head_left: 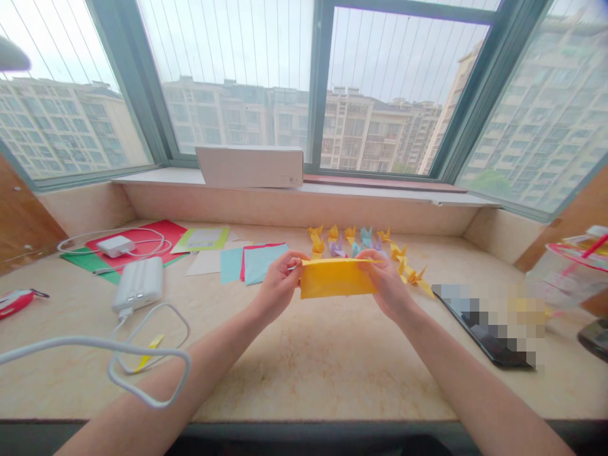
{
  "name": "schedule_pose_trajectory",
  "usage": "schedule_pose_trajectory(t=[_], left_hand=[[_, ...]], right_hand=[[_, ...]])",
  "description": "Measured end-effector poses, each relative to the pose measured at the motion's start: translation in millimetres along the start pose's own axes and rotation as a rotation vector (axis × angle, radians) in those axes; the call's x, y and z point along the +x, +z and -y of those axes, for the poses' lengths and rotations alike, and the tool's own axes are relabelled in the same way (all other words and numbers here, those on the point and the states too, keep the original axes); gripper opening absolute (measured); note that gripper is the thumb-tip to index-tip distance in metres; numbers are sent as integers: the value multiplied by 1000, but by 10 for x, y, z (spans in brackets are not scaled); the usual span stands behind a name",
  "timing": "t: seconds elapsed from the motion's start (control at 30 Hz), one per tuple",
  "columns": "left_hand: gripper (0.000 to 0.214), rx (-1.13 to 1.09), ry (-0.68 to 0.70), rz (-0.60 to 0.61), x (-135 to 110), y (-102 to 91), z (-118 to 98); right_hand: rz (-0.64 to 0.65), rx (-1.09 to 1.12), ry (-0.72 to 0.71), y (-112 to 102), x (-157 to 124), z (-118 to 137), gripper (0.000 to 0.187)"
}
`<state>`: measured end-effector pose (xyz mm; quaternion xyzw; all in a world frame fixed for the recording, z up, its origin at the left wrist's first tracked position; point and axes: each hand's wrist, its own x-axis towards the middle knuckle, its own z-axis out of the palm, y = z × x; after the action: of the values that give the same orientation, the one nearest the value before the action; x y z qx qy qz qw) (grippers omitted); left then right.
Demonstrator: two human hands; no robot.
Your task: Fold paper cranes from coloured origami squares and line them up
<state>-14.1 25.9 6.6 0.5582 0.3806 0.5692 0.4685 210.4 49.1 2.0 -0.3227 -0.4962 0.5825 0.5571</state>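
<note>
A yellow sheet of paper [338,280], folded along its top edge, is held up above the counter between both my hands. My left hand [280,278] pinches its left end near the upper corner. At the right end, my right hand [386,282] grips the upper corner between thumb and fingers. Behind the sheet stand several small folded paper cranes [351,235] in yellow, purple and light blue, some partly hidden by the sheet and my hands. To the left of my left hand lie light blue paper squares [261,261] with a red one between them.
On the left are a white power bank [140,285] with a looping white cable [85,342], a charger plug [115,246], red paper [156,237] and a red cutter [16,303]. At right lie a phone [479,326] and a lidded plastic cup [570,272]. A white box [251,167] stands on the sill.
</note>
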Motion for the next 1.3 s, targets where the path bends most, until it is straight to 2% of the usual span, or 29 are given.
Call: schedule_pose_trajectory(t=[0.13,0.3,0.4,0.53,0.63,0.73,0.83,0.93,1.03,1.17,1.3], left_hand=[[18,12,0,9,-26,-2,-29],[34,24,-39,34,-34,-16,-46],[35,107,-51,43,-27,-26,-39],[37,228,-119,190,-23,-30,-1],[35,234,-178,284,-16,-28,44],[31,256,-151,237,-3,-27,81],[29,285,-81,142,7,-27,103],[27,336,-25,87,3,-24,110],[24,383,-1,102,-11,-18,98],[21,422,-3,143,-34,-7,59],[26,445,-26,205,-55,5,41]], right_hand=[[13,-31,-14,-31,-3,0,12],[33,-133,-44,-28,-7,1,8],[79,-215,-75,-5,-28,-1,6],[145,-303,-109,15,-60,-21,11],[162,-239,-53,29,-66,-25,8],[87,-156,-30,33,-44,-15,31],[1,-121,-41,24,-17,-5,40],[37,-157,-5,27,-24,8,50],[91,-235,24,49,-59,26,48],[83,-320,-17,67,-81,38,35],[79,-348,-35,64,-61,4,32]])
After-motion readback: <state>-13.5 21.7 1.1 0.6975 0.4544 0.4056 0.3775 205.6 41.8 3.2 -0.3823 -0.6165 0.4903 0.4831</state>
